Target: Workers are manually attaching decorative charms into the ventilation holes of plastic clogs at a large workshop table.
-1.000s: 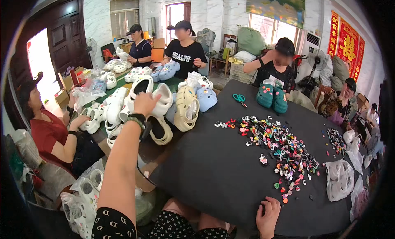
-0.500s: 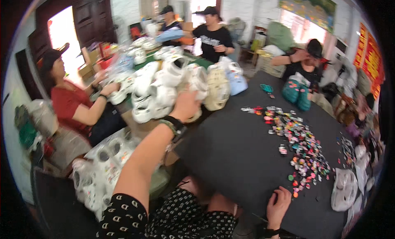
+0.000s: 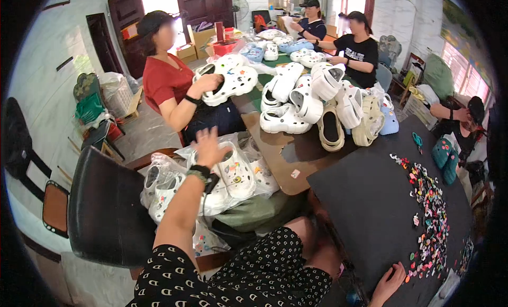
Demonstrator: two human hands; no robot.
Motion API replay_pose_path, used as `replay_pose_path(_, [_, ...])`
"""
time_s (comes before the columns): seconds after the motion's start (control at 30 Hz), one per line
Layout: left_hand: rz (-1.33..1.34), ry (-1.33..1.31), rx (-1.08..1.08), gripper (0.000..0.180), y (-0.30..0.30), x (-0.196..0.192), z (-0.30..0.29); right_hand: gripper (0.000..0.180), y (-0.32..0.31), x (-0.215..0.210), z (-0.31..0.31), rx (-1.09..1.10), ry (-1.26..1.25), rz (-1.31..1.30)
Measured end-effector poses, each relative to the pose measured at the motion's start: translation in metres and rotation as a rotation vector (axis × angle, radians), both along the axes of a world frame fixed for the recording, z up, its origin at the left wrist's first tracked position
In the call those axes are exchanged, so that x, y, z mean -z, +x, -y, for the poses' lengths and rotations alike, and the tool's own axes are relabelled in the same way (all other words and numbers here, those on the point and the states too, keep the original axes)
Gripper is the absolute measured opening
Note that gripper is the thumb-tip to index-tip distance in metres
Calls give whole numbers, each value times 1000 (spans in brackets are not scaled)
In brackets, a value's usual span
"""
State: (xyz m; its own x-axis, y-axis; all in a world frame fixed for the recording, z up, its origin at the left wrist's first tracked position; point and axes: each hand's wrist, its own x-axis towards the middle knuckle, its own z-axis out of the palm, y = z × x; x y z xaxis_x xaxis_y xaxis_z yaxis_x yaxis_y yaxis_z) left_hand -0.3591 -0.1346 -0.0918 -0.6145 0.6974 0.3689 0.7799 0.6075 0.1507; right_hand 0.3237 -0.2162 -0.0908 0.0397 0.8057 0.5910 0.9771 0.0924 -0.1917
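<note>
My left hand reaches out over bagged white clogs with its fingers spread, and nothing shows in it. Clear plastic covers these clogs, which carry small colourful charms. Whether my fingertips touch the plastic, I cannot tell. My right hand rests at the near edge of the black tabletop, fingers stretched out and holding nothing visible. Beside it spreads a long heap of small colourful shoe charms.
Unbagged white clogs are piled on the table ahead, beside a beige clog. A person in red handles white clogs at the left. Other people sit farther around the tables. A black chair stands at my left.
My left hand has moved from the clog pile on the table back to the bagged clogs at my left. The view has turned left. My right hand stays by the charms.
</note>
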Motion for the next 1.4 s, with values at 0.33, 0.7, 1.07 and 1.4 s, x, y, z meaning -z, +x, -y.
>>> replay_pose_path(0.33, [-26, 307, 329, 7, -47, 42, 29, 19, 5, 4, -4, -8, -17, -105])
replay_pose_path(0.7, [114, 760, 664, 15, 20, -142, 14, 17, -12, -12, -1, 31, 10, -141])
replay_pose_path(1.07, [1715, 756, 881, 7, 252, -166, -72, 16, -8, -12, 3, 56, 9, -181])
replay_pose_path(1.4, [2023, 177, 1032, 20, 410, -99, -29, 17, -10, -12, 0, 29, 8, -184])
